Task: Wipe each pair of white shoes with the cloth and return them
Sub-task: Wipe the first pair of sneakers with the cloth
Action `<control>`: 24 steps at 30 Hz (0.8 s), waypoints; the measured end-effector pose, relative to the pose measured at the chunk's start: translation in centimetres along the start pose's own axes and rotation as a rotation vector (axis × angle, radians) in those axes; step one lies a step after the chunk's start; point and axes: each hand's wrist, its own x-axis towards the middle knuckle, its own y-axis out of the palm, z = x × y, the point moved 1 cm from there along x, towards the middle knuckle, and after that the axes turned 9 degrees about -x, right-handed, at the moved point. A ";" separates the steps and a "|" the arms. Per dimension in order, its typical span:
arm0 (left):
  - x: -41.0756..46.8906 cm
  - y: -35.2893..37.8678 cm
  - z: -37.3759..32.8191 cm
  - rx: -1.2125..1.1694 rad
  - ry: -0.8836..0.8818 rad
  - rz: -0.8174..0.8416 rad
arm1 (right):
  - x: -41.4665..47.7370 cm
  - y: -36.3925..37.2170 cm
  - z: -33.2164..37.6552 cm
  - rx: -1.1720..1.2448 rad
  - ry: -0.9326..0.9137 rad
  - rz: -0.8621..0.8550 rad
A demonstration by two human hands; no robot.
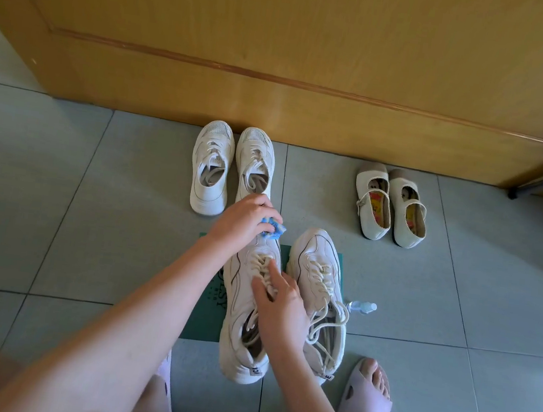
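Two chunky white sneakers stand side by side on a green mat (203, 321) in front of me. My left hand (244, 221) grips a blue cloth (272, 228) against the toe of the left sneaker (242, 309). My right hand (279, 305) rests with spread fingers on that sneaker's laces, steadying it. The right sneaker (319, 281) stands untouched beside it. A second white sneaker pair (230, 166) sits by the door. A cream strap-shoe pair (391, 204) stands further right.
A wooden door (283, 52) closes the far side. A small clear spray bottle (362, 307) lies on the grey tiles right of the mat. My feet in pale pink slippers (364, 398) flank the shoes. A dark furniture leg (542, 182) is at the right.
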 end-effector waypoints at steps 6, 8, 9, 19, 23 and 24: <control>1.2 0.4 0.2 -0.096 -0.234 -0.130 | 0.1 0.2 -0.1 0.011 0.000 -0.013; 1.0 0.6 0.5 -0.157 -0.321 -0.222 | 0.1 0.3 -0.2 0.021 0.006 -0.015; 0.8 0.7 0.6 -0.173 -0.348 -0.242 | 0.1 0.4 -0.2 0.019 0.010 -0.019; -4.2 1.0 3.1 -0.449 -0.495 -0.368 | 0.2 0.7 -0.2 0.011 0.003 -0.040; -6.8 1.8 2.8 -0.514 -0.513 -0.418 | 0.2 0.6 -0.1 0.019 0.000 -0.026; -7.5 2.1 2.7 -0.538 -0.521 -0.431 | 0.3 0.6 -0.1 0.021 0.002 -0.024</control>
